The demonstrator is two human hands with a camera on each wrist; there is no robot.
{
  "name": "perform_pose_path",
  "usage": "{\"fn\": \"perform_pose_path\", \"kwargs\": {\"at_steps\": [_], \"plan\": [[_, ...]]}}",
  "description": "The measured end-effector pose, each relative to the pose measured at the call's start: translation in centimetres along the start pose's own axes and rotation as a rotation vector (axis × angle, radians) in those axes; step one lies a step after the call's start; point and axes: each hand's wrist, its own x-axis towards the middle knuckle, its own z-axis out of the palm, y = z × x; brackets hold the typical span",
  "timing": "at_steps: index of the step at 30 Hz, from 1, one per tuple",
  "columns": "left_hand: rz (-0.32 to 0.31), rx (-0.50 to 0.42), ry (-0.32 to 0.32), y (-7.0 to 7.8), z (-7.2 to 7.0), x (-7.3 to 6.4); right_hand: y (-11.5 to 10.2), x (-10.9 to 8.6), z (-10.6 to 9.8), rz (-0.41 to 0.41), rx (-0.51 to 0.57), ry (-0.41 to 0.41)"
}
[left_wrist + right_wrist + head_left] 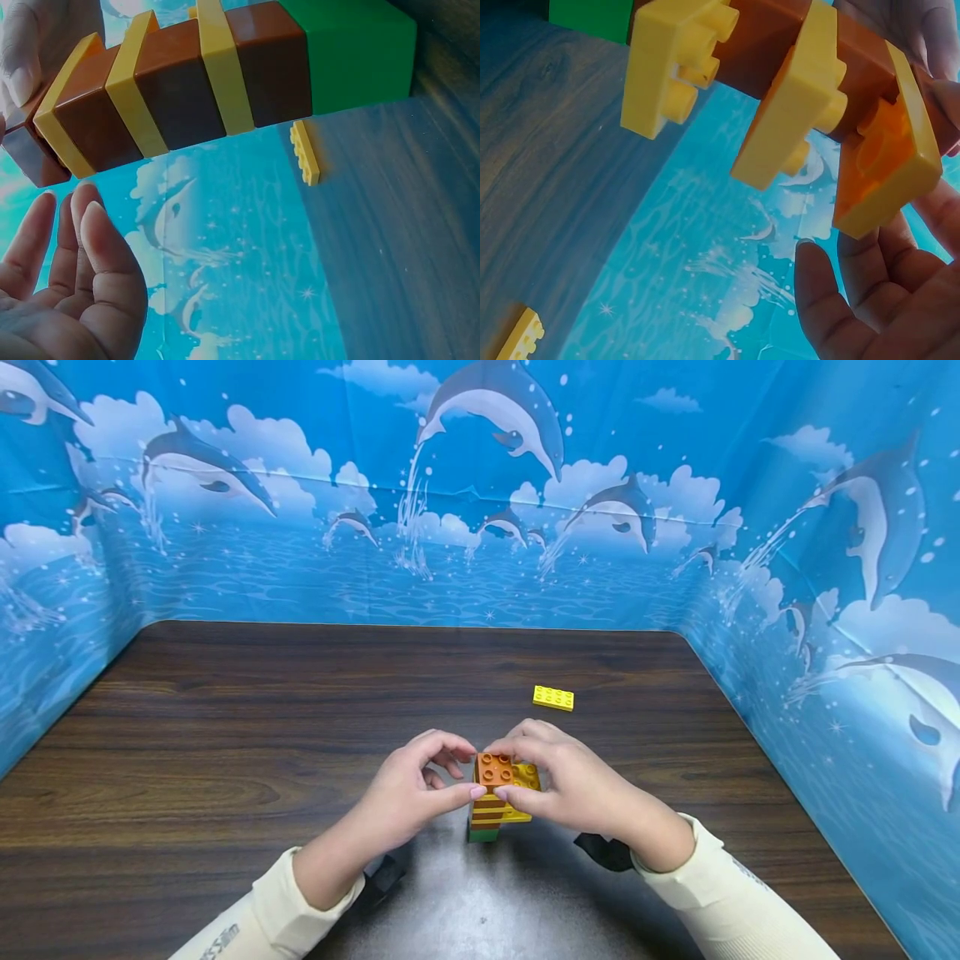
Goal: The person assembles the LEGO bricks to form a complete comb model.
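A tall stack of toy building bricks (180, 82) stands on the table, with a green brick (483, 835) at its base and brown bricks alternating with yellow plates above. An orange-brown brick (495, 770) tops it. My left hand (420, 781) holds the left end of this top brick, thumb at the front and index finger by the far corner; its other fingers (112, 247) hang curved beside the stack. From the right, my right hand (566, 772) pinches the same brick, thumb in front and fingers behind. Yellow plates (802, 97) stick out on the stack's right side.
A loose yellow plate (553, 697) with studs lies on the table beyond the right hand. The dark wooden table (262, 718) is bordered at the back and sides by a blue dolphin-print curtain (300, 577).
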Motion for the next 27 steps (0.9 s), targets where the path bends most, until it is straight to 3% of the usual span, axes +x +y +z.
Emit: {"fn": "perform_pose_path", "kwargs": {"at_steps": [8, 19, 27], "plan": [[-0.008, -0.001, -0.018, 0.21, 0.14, 0.11, -0.18, 0.15, -0.06, -0.010, -0.019, -0.006], [-0.013, 0.021, -0.019, 0.36, 0.32, 0.12, 0.44, -0.53, 0.18, 0.035, 0.091, 0.027], [-0.003, 0.005, -0.022, 0.36, 0.37, 0.20, 0.75, -0.66, 0.24, 0.022, 0.151, 0.042]]}}
